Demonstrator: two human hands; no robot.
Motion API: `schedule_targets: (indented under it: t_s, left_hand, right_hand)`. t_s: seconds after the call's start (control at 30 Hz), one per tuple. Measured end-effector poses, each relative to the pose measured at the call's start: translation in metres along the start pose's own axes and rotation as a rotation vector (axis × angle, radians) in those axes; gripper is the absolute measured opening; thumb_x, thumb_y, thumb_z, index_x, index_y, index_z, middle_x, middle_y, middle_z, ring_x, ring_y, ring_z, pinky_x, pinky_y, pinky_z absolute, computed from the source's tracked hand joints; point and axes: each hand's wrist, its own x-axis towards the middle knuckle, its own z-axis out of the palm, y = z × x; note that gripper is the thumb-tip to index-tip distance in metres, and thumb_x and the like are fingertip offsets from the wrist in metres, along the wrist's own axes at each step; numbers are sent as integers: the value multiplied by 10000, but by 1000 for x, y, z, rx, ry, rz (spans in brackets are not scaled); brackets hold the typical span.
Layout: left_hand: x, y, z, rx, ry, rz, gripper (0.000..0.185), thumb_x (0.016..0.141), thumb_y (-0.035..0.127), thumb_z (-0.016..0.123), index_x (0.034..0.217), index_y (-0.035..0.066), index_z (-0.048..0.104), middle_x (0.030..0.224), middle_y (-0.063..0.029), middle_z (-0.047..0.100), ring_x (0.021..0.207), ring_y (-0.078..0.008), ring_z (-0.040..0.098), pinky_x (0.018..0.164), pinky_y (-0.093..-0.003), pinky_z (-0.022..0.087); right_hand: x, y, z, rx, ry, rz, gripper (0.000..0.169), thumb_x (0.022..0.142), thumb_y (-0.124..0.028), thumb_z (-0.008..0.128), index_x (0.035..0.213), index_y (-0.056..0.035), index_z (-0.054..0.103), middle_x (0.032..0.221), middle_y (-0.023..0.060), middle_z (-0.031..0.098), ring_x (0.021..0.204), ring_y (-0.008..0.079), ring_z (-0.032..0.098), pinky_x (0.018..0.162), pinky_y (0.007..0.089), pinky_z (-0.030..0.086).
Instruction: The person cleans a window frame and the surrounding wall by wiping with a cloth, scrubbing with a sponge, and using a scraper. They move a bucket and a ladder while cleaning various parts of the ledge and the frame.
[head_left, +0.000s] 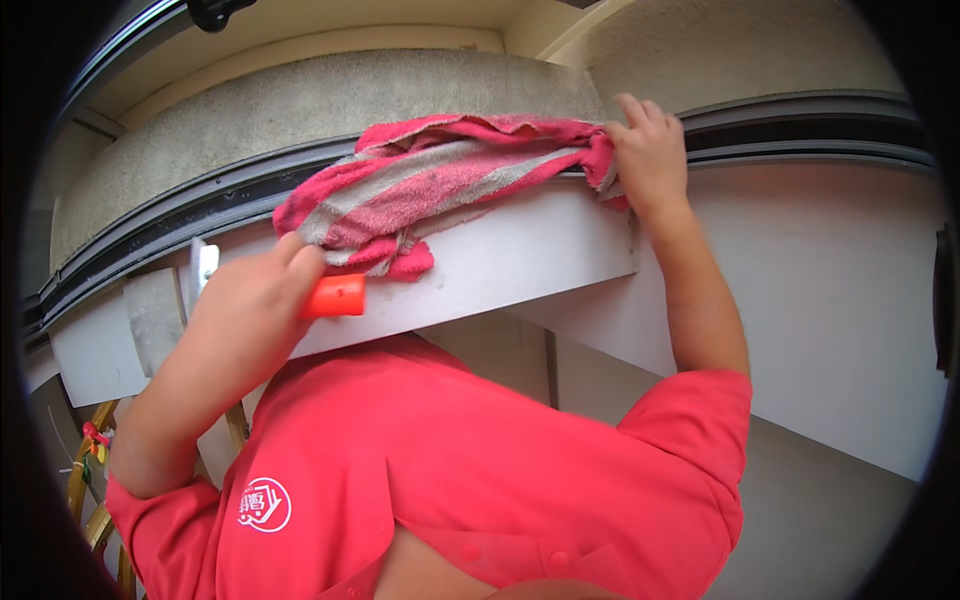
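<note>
A pink and grey striped towel (442, 180) is stretched across the window sill and partly covers the sliding-window track. My right hand (649, 154) grips its bunched right end, just above the track. My left hand (255, 300) is closed around a scraper-like tool with an orange handle (337, 295). The tool's metal blade (202, 262) sticks out on the far side of that hand. The towel's left end touches my left thumb and fingers; whether they pinch it is hidden.
The dark window track (225, 196) runs across in front of me, with a rough concrete ledge (300, 97) beyond it. Below is the white sill (525, 247). A grey flat piece (154, 319) lies at left. A white panel (810, 300) stands at right.
</note>
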Motion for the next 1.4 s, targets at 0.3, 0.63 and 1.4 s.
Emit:
schedule_targets:
  t_s: [0.3,0.63,1.4]
  left_hand:
    - [-85,-62,5,149,109,-300,267,709,-30,670,889,17,478,943,-169,525,828,-390,567,714,-459,443]
    - [-121,-97,15,157,172,-252,352,619,-6,705,883,22,474,992,-155,489,984,-379,480,880,-444,399]
    - [101,3,47,43,371,233,377,853,177,681,1189,41,577,1308,-151,542,1257,-337,477,1056,-425,395]
  right_hand:
    - [6,-19,35,284,-523,453,166,876,-66,522,961,4,646,1006,193,650,942,387,655,811,476,530]
    - [26,-100,6,760,-18,348,154,823,-7,552,957,-41,620,961,172,637,945,370,608,824,425,503]
    - [16,-14,21,-20,-879,275,276,913,-264,525,987,-95,730,997,117,721,973,316,652,857,442,474]
